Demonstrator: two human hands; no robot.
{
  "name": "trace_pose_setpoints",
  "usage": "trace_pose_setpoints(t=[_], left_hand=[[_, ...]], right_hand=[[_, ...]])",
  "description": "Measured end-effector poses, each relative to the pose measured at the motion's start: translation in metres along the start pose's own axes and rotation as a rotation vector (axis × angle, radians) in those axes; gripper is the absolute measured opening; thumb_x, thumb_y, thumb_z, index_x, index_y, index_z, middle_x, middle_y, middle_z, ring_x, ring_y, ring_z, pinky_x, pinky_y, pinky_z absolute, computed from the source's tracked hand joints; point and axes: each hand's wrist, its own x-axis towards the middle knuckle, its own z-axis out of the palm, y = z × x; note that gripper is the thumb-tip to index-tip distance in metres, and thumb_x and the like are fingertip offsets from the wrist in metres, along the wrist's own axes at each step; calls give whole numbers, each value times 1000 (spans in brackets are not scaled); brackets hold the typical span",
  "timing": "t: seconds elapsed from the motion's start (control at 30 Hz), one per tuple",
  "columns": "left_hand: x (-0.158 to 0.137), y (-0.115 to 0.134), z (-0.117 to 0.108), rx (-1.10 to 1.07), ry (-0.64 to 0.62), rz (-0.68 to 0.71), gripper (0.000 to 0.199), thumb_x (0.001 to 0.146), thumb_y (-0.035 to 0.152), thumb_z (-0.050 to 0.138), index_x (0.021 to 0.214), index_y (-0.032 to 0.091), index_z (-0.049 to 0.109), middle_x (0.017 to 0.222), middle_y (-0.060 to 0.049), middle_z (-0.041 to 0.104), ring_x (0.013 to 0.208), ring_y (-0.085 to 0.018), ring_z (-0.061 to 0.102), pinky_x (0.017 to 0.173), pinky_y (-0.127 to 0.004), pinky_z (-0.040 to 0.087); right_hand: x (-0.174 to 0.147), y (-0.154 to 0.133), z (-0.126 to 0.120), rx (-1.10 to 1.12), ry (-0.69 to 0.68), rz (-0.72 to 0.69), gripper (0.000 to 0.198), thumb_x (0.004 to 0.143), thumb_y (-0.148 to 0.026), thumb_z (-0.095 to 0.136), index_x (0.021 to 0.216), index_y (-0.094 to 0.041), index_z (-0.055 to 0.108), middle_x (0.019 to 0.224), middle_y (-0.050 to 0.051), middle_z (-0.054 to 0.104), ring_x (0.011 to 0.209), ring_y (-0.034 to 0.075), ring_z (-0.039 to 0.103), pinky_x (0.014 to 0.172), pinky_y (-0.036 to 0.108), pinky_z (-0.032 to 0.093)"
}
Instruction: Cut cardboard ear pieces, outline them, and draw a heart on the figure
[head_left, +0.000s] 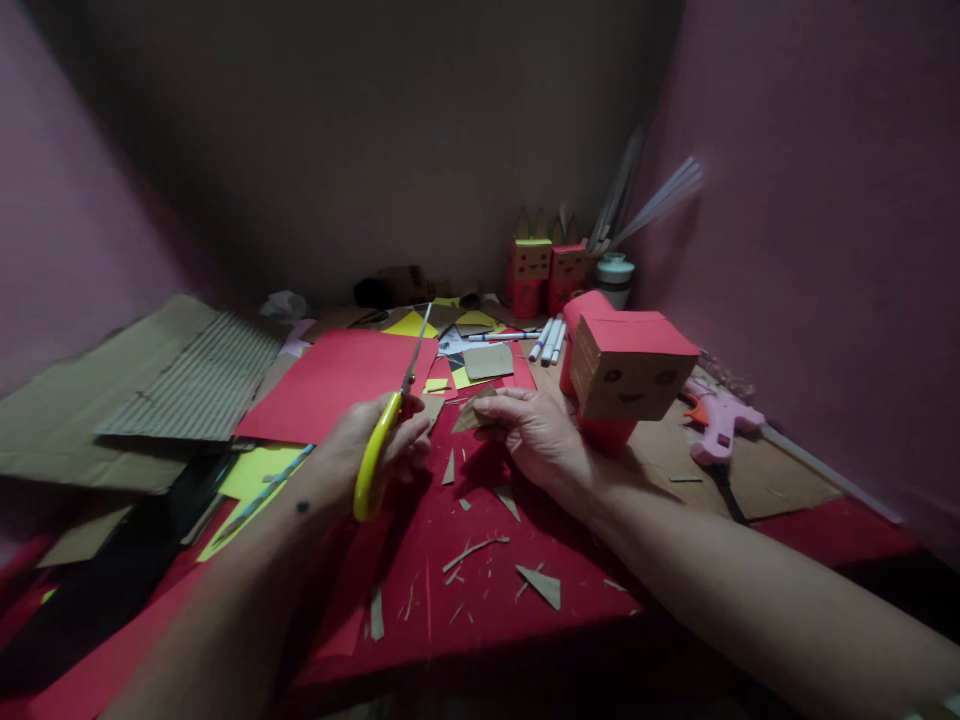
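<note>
My left hand (382, 440) is closed on scissors with a yellow handle (375, 455), their blades pointing up and away from me. By its fingertips is a small cardboard piece (430, 412); whether the hand holds it I cannot tell. Between thumb and fingers, my right hand (536, 430) pinches a small brown cardboard piece (474, 409). Cardboard offcuts (541, 584) and thin slivers lie on the red table surface (480, 530) below both hands. Close to my right hand stands a box-headed cardboard figure (634, 375) with a red top and a drawn face.
Red paper (337, 380) and corrugated cardboard (199, 375) lie at left, with a striped straw (266, 490) on yellow paper. Markers (551, 341) lie behind my right hand. A pink glue gun (724, 425) rests at right. Two similar figures (531, 275) and a lidded jar (614, 278) stand behind.
</note>
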Motion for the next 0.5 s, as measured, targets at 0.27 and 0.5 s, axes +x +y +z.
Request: trace_pose_setpoints(t=[0.27, 0.5], left_hand=[[-2, 14, 29, -378, 154, 78, 59, 81, 44, 100, 124, 18, 68, 87, 3, 75, 61, -15, 71, 59, -30, 64], [-7, 30, 29, -439, 226, 98, 72, 56, 42, 106, 112, 20, 66, 78, 3, 75, 53, -15, 68, 54, -28, 58]], right_hand=[[-6, 2, 8, 78, 23, -14, 18, 63, -28, 97, 72, -26, 82, 80, 4, 77, 75, 22, 61, 73, 38, 45], [-10, 5, 11, 75, 5, -3, 20, 62, -31, 99, 72, -26, 82, 81, 4, 78, 75, 21, 60, 71, 37, 42]])
